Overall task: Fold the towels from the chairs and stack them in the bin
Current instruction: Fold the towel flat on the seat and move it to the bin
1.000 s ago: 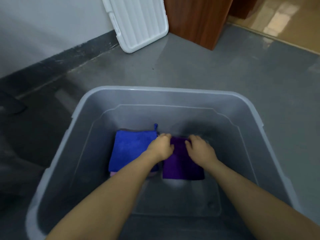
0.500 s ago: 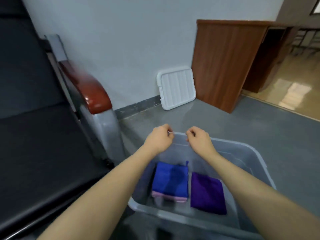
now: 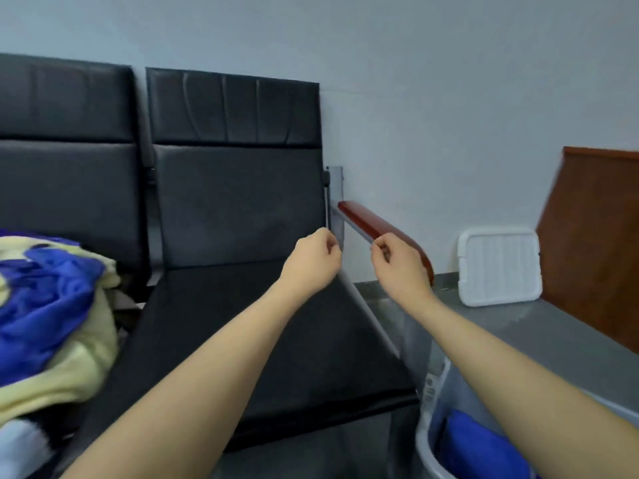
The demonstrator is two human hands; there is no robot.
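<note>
A heap of unfolded towels (image 3: 52, 312), blue and pale yellow with a white one low down, lies on the left black chair. The right black chair (image 3: 262, 326) has a bare seat. Both my hands hover in the air above that seat's right edge. My left hand (image 3: 313, 259) and my right hand (image 3: 399, 261) have curled fingers and hold nothing. At the bottom right, the grey plastic bin (image 3: 427, 440) shows its left rim, with a folded blue towel (image 3: 480, 447) inside. The rest of the bin lies behind my right forearm.
A red-brown wooden armrest (image 3: 377, 226) on a grey metal frame stands right of the bare chair. The bin's white lid (image 3: 499, 266) leans against the wall. A brown wooden cabinet (image 3: 594, 243) stands at the far right on grey floor.
My hands rose out of the bin, leaving the purple towel inside it. My view swung up and left from the bin to the chairs and the towel heap.
</note>
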